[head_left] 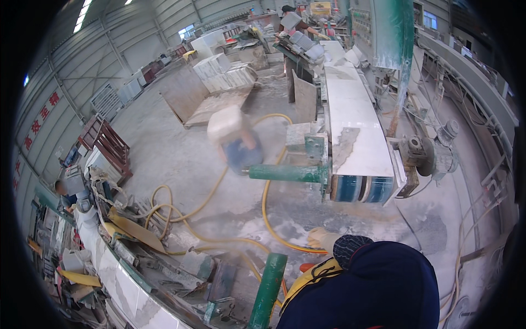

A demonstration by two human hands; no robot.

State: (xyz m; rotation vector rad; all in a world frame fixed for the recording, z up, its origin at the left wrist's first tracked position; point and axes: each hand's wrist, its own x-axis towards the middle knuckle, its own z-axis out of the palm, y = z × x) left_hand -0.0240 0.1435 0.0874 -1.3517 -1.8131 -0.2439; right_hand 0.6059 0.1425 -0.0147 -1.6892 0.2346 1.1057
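Note:
A cream work glove covers my right hand (322, 239), which reaches leftward from a dark patterned cuff and a navy sleeve. It lies beside a yellow hose (290, 245) that runs up to the glove and passes out of sight there. Its fingers are too indistinct to show whether they grip anything. A small orange piece (307, 267) shows just below the hand, against yellow clothing with black cord. Past the hand stands a conveyor (356, 118) with a white belt, blue end rollers and a green bar (285, 173) sticking out leftward. My left hand is out of the picture.
A green post (268, 290) rises at the bottom, beside piled stone offcuts (197, 263). Yellow hose loops across the dusty floor. A blurred pale-and-blue shape (235, 137) stands mid-floor. Stone slabs (222, 74) rest behind it. People work far back (290, 22) and left (64, 197).

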